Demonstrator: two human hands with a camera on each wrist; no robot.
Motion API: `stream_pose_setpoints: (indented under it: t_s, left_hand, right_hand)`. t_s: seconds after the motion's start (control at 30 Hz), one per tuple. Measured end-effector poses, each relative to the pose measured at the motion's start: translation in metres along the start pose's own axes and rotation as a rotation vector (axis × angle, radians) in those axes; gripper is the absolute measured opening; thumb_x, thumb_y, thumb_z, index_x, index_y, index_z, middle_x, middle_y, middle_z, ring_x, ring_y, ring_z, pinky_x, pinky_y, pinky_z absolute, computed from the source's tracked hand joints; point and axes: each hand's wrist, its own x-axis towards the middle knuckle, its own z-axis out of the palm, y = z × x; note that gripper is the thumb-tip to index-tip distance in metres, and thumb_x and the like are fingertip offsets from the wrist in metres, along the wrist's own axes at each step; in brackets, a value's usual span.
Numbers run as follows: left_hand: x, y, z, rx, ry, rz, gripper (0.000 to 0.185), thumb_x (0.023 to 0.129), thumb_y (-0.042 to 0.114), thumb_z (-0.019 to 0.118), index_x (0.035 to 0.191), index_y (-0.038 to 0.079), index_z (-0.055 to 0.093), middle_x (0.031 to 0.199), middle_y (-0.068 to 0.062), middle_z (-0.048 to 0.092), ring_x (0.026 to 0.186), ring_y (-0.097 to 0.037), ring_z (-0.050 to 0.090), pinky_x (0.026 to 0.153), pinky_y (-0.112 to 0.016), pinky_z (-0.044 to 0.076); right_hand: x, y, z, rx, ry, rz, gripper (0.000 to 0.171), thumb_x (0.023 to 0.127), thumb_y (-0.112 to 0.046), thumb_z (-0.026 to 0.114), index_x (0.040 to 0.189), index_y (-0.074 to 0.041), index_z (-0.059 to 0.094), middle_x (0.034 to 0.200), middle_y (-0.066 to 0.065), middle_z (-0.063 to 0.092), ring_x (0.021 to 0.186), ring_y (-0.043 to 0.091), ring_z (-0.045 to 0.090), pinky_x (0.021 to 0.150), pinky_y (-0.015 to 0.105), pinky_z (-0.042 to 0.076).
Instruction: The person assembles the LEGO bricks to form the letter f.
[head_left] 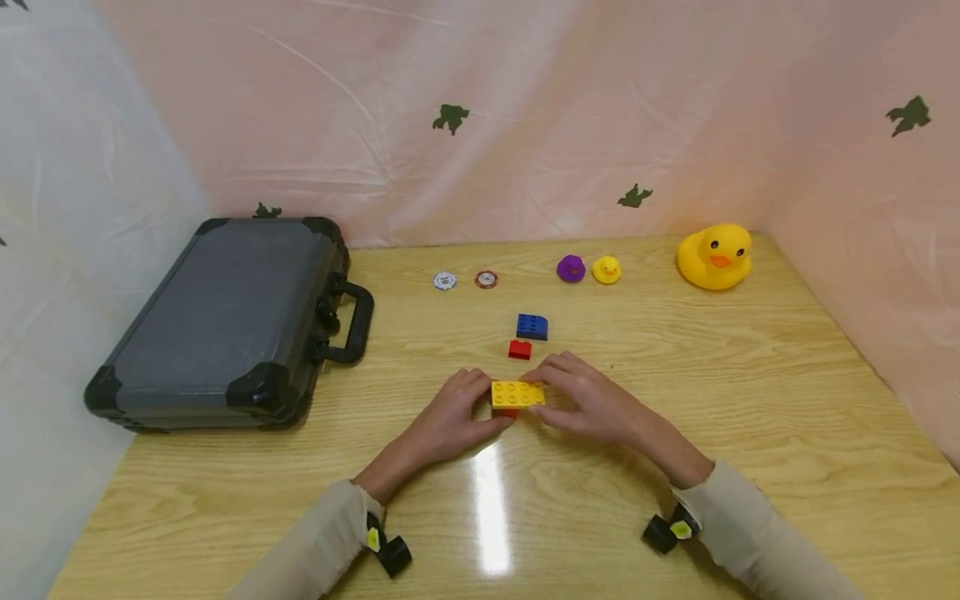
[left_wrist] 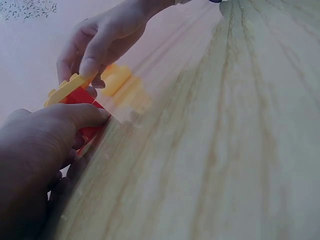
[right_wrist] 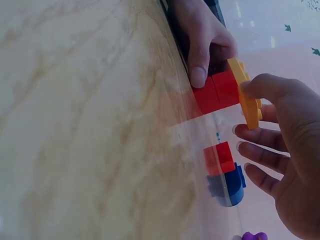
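Observation:
A flat yellow building brick (head_left: pixel 512 395) with rows of studs sits on top of two stacked red bricks (right_wrist: pixel 216 93), close above the table between the hands. My left hand (head_left: pixel 459 417) grips the red bricks low down, its thumb along their near side in the left wrist view. From the other side my right hand (head_left: pixel 588 400) pinches the yellow brick by its right end, thumb in front. The right wrist view shows the yellow brick overhanging the red ones toward the right hand. Just beyond the hands lie a small red brick (head_left: pixel 520 349) and a blue brick (head_left: pixel 532 327).
A grey case (head_left: pixel 225 308) with a black handle lies on the left. Farther back are a white chip (head_left: pixel 445 281), a red chip (head_left: pixel 486 279), a purple duck (head_left: pixel 572 268) and a small yellow duck (head_left: pixel 607 270). A big yellow duck (head_left: pixel 715 258) stands back right, near the cloth wall.

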Motion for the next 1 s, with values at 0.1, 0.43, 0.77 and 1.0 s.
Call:
stream_pose_setpoints:
  t_s: [0.1, 0.43, 0.77, 1.0]
  left_hand:
    - [0.000, 0.000, 0.000, 0.004, 0.000, 0.003, 0.026, 0.092, 0.032, 0.080, 0.100, 0.012, 0.064, 0.094, 0.004, 0.054, 0.089, -0.016, 0.048, 0.076, -0.034, 0.042]
    - [0.000, 0.000, -0.001, 0.007, 0.000, 0.008, 0.028, 0.091, 0.032, 0.081, 0.101, 0.011, 0.065, 0.094, 0.004, 0.055, 0.087, -0.016, 0.047, 0.075, -0.033, 0.041]
    - [0.000, -0.001, 0.000, 0.012, 0.011, 0.032, 0.028, 0.091, 0.031, 0.080, 0.102, 0.011, 0.065, 0.095, 0.004, 0.057, 0.087, -0.016, 0.048, 0.076, -0.034, 0.041]
    - [0.000, 0.001, -0.001, 0.013, 0.013, 0.029, 0.026, 0.092, 0.031, 0.080, 0.098, 0.012, 0.064, 0.093, 0.004, 0.055, 0.087, -0.016, 0.048, 0.076, -0.034, 0.041]
  right_hand:
    - [0.000, -0.001, -0.002, 0.019, -0.003, 0.030, 0.035, 0.097, -0.028, 0.075, 0.126, -0.009, 0.069, 0.122, 0.001, 0.065, 0.113, 0.020, 0.058, 0.097, 0.046, 0.051]
    - [0.009, 0.017, -0.008, 0.053, 0.079, 0.031, 0.026, 0.098, -0.015, 0.073, 0.120, -0.002, 0.070, 0.118, 0.008, 0.064, 0.112, 0.026, 0.058, 0.095, 0.049, 0.051]
    - [0.024, 0.035, -0.006, 0.038, 0.094, 0.024, 0.024, 0.099, -0.015, 0.071, 0.120, -0.002, 0.070, 0.114, 0.009, 0.064, 0.107, 0.026, 0.057, 0.094, 0.048, 0.049]
    - [0.034, 0.040, -0.002, -0.002, 0.078, 0.023, 0.027, 0.099, -0.017, 0.072, 0.122, -0.003, 0.070, 0.118, 0.009, 0.063, 0.110, 0.027, 0.055, 0.095, 0.047, 0.049]
